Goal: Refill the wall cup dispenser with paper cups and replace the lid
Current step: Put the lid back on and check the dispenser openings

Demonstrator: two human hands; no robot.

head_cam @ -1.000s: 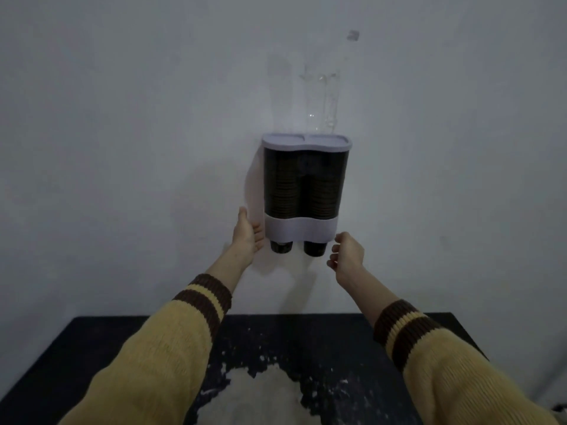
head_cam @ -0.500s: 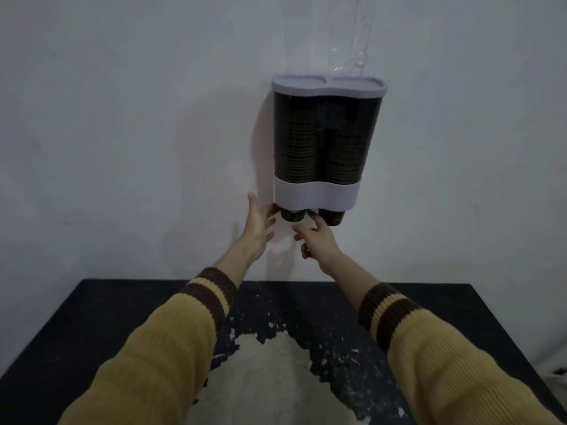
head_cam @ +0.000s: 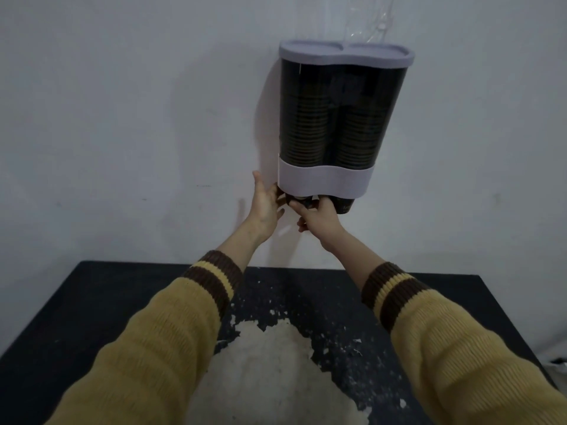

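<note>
A twin-tube cup dispenser (head_cam: pixel 325 179) hangs on the white wall, its dark clear tubes filled with two stacks of paper cups (head_cam: pixel 356 139). A pale lilac lid (head_cam: pixel 346 55) sits on top. Two dark cup bottoms poke out below the lilac band; the right one (head_cam: pixel 345 207) is plainly visible. My right hand (head_cam: pixel 319 217) pinches the left cup bottom (head_cam: pixel 302 202) with thumb and fingers. My left hand (head_cam: pixel 265 200) is flat and open against the dispenser's lower left corner and the wall.
A black table (head_cam: pixel 76 305) stands against the wall below the dispenser, with a large worn white patch (head_cam: pixel 270 372) and paint flecks in its middle. A clear plastic strip (head_cam: pixel 371 19) hangs on the wall above the lid.
The view has moved closer to the dispenser. My right hand rose from below the dispenser and closed on the left cup bottom. My left hand stayed at the lower left corner.
</note>
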